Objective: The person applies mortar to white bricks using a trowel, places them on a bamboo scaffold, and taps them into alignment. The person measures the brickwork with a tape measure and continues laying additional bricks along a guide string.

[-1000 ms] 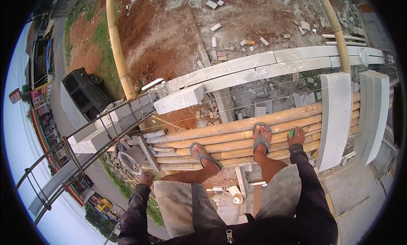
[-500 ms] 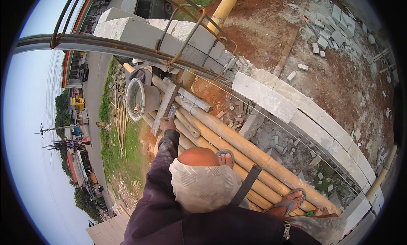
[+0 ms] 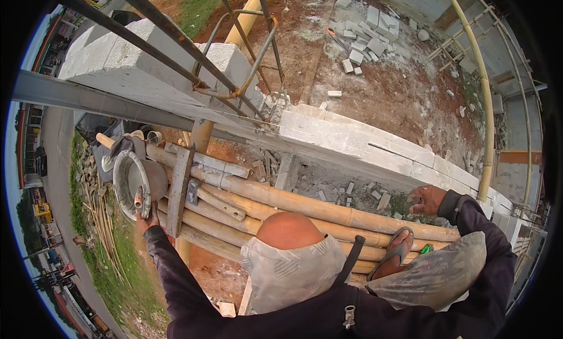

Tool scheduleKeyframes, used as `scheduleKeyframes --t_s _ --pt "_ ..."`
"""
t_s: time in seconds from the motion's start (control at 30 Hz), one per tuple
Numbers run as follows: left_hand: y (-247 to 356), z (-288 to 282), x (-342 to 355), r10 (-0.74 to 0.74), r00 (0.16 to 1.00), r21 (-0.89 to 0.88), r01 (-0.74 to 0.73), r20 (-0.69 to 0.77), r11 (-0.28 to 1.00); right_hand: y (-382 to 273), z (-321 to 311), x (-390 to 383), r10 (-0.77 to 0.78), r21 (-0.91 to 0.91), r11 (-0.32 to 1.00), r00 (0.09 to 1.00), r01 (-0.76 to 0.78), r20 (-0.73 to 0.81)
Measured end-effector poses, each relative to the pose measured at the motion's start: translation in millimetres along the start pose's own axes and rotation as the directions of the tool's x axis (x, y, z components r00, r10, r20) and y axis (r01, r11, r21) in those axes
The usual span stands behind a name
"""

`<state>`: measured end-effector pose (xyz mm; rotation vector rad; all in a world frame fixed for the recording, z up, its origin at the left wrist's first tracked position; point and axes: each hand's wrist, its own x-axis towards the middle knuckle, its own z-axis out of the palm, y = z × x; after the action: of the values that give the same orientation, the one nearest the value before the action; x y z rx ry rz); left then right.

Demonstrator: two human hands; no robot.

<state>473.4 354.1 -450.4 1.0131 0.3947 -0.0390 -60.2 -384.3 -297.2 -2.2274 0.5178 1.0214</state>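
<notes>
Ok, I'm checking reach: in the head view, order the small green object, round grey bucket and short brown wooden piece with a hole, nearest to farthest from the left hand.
1. Round grey bucket, beside the left hand.
2. Short brown wooden piece, to the hand's right.
3. Small green object, far right, beside the right foot.

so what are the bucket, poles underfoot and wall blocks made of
Bucket: perhaps plastic or rubber, dull grey, with a smooth wall and pale-crusted rim. Poles: likely bamboo, smooth, yellowish, with ringed joints. Wall blocks: probably lightweight concrete, matte white, with grainy, chipped faces.
</notes>
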Motion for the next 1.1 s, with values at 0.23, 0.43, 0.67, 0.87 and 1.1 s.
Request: scheduleKeyframes --t_s 0.23,0.43,0.67,0.87,1.1 --pt "2.6 4.2 -14.3 -0.041 0.984 -0.068 0.03 -0.175 0.997 -93.4 -30.4 18.7 -0.101 -0.194 0.975 0.993 0.11 0.054" --pt "19.0 56.1 -100.5 -0.054 0.99 -0.043 0.048 -0.131 0.998 -195.4 -88.9 46.3 -0.35 -0.251 0.902 0.936 0.35 0.046" --pt "18.1 106.9 -222.7 -0.018 0.994 -0.087 0.008 -0.112 0.996 -390.8 -102.1 103.0 -0.816 -0.318 0.567 0.571 0.76 -0.09" --pt "-40.4 130.4 -318.3 -0.043 0.98 -0.153 0.013 -0.193 0.988 -483.5 -15.3 109.8 -0.692 -0.403 0.623 0.713 0.67 0.114" --pt "-80.7 129.9 -413.1 -0.161 0.97 -0.139 0.136 -0.183 0.981 -449.8 66.8 97.4 -0.643 -0.39 0.648 0.744 0.654 0.18"
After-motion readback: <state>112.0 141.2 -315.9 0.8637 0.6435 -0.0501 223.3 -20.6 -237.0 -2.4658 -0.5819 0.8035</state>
